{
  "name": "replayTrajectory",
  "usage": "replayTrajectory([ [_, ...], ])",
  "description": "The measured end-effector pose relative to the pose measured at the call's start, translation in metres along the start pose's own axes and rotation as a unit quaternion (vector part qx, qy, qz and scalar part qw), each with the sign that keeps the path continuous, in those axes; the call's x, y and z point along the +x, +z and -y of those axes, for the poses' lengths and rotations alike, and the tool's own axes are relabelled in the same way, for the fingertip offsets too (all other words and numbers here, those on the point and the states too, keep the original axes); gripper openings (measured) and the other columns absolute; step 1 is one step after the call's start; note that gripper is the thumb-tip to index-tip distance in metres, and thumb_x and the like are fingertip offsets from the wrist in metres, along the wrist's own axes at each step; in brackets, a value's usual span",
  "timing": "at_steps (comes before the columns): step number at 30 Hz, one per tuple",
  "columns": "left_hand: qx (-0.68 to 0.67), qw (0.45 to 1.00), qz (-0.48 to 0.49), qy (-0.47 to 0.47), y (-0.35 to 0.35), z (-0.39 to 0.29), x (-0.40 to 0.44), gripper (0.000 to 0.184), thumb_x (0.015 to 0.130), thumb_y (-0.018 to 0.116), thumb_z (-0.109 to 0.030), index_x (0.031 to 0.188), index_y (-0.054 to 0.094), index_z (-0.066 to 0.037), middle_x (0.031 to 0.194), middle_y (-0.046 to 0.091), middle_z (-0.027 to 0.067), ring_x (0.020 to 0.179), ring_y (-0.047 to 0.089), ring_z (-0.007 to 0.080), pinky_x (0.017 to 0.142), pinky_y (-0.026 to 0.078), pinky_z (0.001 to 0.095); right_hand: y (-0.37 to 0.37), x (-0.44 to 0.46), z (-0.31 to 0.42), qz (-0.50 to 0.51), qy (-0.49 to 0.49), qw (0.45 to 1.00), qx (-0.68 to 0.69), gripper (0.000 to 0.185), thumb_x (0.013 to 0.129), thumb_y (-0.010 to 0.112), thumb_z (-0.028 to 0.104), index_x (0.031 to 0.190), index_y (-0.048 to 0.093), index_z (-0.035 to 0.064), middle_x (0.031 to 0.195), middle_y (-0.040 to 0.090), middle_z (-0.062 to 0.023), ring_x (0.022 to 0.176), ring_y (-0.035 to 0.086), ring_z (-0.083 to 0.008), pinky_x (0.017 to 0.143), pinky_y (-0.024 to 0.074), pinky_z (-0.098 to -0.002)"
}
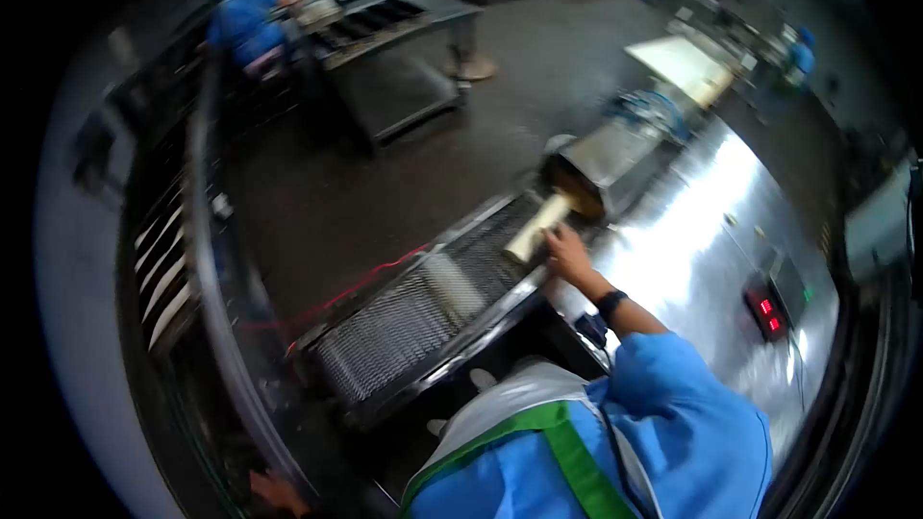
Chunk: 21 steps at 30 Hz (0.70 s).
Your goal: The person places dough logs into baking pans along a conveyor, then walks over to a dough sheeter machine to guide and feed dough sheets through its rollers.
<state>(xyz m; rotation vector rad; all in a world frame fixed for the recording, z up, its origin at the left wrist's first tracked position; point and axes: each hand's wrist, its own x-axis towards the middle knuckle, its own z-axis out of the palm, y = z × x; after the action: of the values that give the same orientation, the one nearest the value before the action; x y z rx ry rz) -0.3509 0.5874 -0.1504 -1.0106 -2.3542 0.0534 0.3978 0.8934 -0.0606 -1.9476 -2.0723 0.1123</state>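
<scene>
A pale, log-shaped piece of dough (pixel 536 229) lies slantwise on the wire-mesh conveyor (pixel 385 336), its far end at the mouth of a metal housing (pixel 615 159). My right hand (pixel 569 252), with a dark band on the wrist, has its fingers closed against the near side of that piece. Farther down the belt, a second pale slab (pixel 450 284) lies across the mesh, smeared by motion. At the lower left, my left hand (pixel 277 490) is beside a long metal rail (pixel 226 336); it is dark and blurred, and whether it holds anything is unclear.
A steel worktop (pixel 673 240) runs along my right, with a red digital display box (pixel 767 312) on it. A metal table with dark trays (pixel 385 19) stands across the floor. People in blue (pixel 245 14) are in the background. A red cord (pixel 361 281) runs beside the conveyor.
</scene>
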Motion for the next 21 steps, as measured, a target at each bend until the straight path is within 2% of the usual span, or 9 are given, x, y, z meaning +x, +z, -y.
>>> replayTrajectory([
  [1,-0.005,0.998,0.054,-0.024,-0.006,0.0,-0.006,0.044,0.082,0.047,-0.021,0.122,0.036,-0.005,0.123,0.039,0.0114,0.114,0.034,0.0264,0.094,0.03,0.0351,0.006,0.004,0.004,0.004,-0.01,0.997,-0.082,0.061,0.059,0.058,0.005,0.116,0.042,0.0153,0.118,0.037,-0.0176,0.102,0.041,-0.0341,0.082,0.039,-0.041],
  [2,-0.022,0.998,0.042,-0.041,-0.04,-0.019,-0.006,0.044,0.08,0.047,-0.014,0.12,0.036,0.0,0.119,0.041,0.0164,0.111,0.036,0.0294,0.093,0.03,0.0361,0.015,0.01,0.002,0.005,-0.04,0.996,-0.081,0.06,0.06,0.059,0.007,0.116,0.043,0.0195,0.121,0.036,-0.0147,0.104,0.041,-0.032,0.081,0.0389,-0.0421],
  [3,-0.072,0.987,0.105,-0.103,-0.089,-0.042,-0.002,0.044,0.079,0.047,-0.013,0.12,0.037,-0.001,0.118,0.041,0.0176,0.111,0.036,0.0303,0.092,0.03,0.0363,-0.004,0.009,0.022,0.031,-0.07,0.993,-0.088,0.059,0.061,0.058,0.008,0.117,0.043,0.0209,0.123,0.035,-0.0127,0.105,0.04,-0.0312,0.081,0.0392,-0.0416],
  [4,-0.072,0.991,0.075,-0.086,-0.085,-0.036,-0.013,0.042,0.08,0.047,-0.012,0.12,0.037,-0.001,0.119,0.04,0.0166,0.111,0.036,0.0309,0.093,0.029,0.0357,0.011,0.014,0.023,0.033,-0.081,0.992,-0.086,0.058,0.061,0.058,0.009,0.116,0.043,0.021,0.124,0.035,-0.012,0.105,0.04,-0.0313,0.081,0.0394,-0.0421],
  [6,-0.11,0.959,0.182,-0.188,-0.132,-0.052,-0.018,0.044,0.086,0.038,-0.022,0.127,0.029,-0.007,0.131,0.029,0.0134,0.122,0.023,0.0284,0.094,0.023,0.0419,0.032,0.024,0.025,0.057,-0.104,0.985,-0.124,0.051,0.065,0.057,0.011,0.114,0.044,0.023,0.12,0.039,-0.0078,0.106,0.039,-0.0324,0.08,0.0395,-0.0416],
  [8,-0.082,0.964,0.159,-0.196,-0.132,-0.053,-0.035,0.044,0.089,0.031,-0.024,0.13,0.024,-0.01,0.135,0.022,0.012,0.126,0.015,0.0261,0.097,0.015,0.0435,0.011,0.029,0.054,0.094,-0.11,0.984,-0.109,0.037,0.066,0.057,0.011,0.101,0.048,0.019,0.11,0.044,-0.0077,0.098,0.042,-0.0337,0.075,0.0409,-0.043],
  [9,-0.122,0.962,0.121,-0.212,-0.135,-0.054,-0.041,0.043,0.089,0.03,-0.023,0.129,0.026,-0.01,0.135,0.022,0.0117,0.126,0.015,0.0258,0.099,0.013,0.0433,0.021,0.032,0.055,0.051,-0.136,0.976,-0.162,0.041,0.06,0.061,0.015,0.1,0.05,0.0174,0.103,0.047,-0.0087,0.094,0.044,-0.0339,0.073,0.0424,-0.0432],
  [14,-0.113,0.959,0.133,-0.225,-0.138,-0.048,-0.06,0.045,0.091,0.023,-0.032,0.13,0.025,-0.01,0.137,0.016,0.0106,0.127,0.01,0.026,0.1,0.006,0.0443,0.045,0.042,0.07,0.078,-0.164,0.962,-0.204,0.031,0.061,0.063,0.016,0.09,0.051,0.0161,0.096,0.048,-0.007,0.095,0.044,-0.032,0.071,0.0402,-0.0428],
  [21,-0.092,0.97,0.092,-0.207,-0.151,-0.055,-0.059,0.043,0.089,0.028,-0.03,0.126,0.03,-0.01,0.134,0.024,0.0096,0.126,0.016,0.0255,0.1,0.014,0.0426,0.057,0.027,0.106,0.05,-0.269,0.941,-0.2,0.026,0.064,0.058,0.011,0.09,0.052,0.0125,0.095,0.049,-0.0084,0.098,0.042,-0.03,0.074,0.0384,-0.0414],
])
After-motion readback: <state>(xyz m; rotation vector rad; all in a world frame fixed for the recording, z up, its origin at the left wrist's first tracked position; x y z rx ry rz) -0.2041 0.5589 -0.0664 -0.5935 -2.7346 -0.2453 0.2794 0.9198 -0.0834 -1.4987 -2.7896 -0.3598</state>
